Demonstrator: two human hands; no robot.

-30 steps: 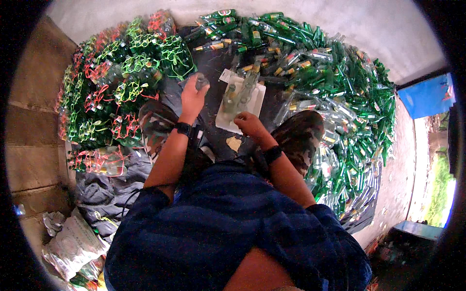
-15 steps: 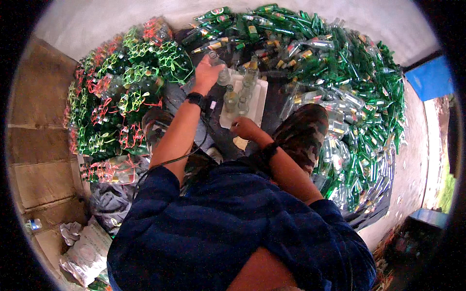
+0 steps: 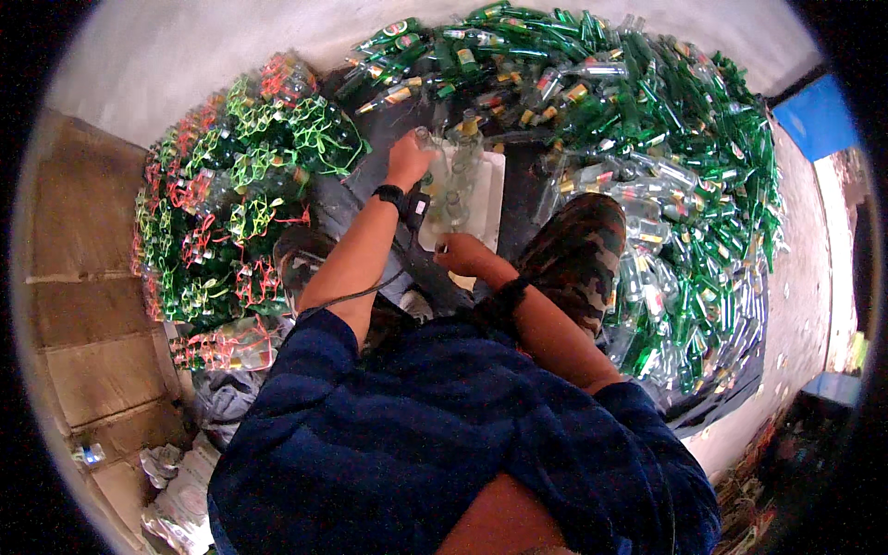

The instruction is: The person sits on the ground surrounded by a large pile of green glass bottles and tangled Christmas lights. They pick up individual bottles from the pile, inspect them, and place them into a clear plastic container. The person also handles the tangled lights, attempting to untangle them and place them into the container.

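Item 1: clear glass bottle point(image 3: 437, 168), upper centre of the frame, at the left edge of the tray. Long axis runs steeply up the frame, leaning a little left; mouth end toward the top, body toward the bottom. Whether its base touches the tray cannot be told.

Item 2: left hand point(image 3: 409, 161), upper centre; fingers wrapped round the upper part of that bottle. Dark watch point(image 3: 392, 196) on the wrist.

Item 3: right hand point(image 3: 467, 255), centre, just beside the tray's lower edge; fingers curled inward, whether round anything cannot be told.

Item 4: white tray point(image 3: 493, 199), shallow, its long side running up the frame, carrying clear bottles point(image 3: 466, 153), which appear to stand with necks up.

Item 5: tied bundles of bottles point(image 3: 250, 139), upper left, bound in red and yellow-green cord.

Item 6: loose heap of bottles point(image 3: 666, 139), upper right and right, mostly green, some clear, lying at mixed angles.

Item 7: camouflage trousers point(image 3: 587, 250), one knee right of the tray.
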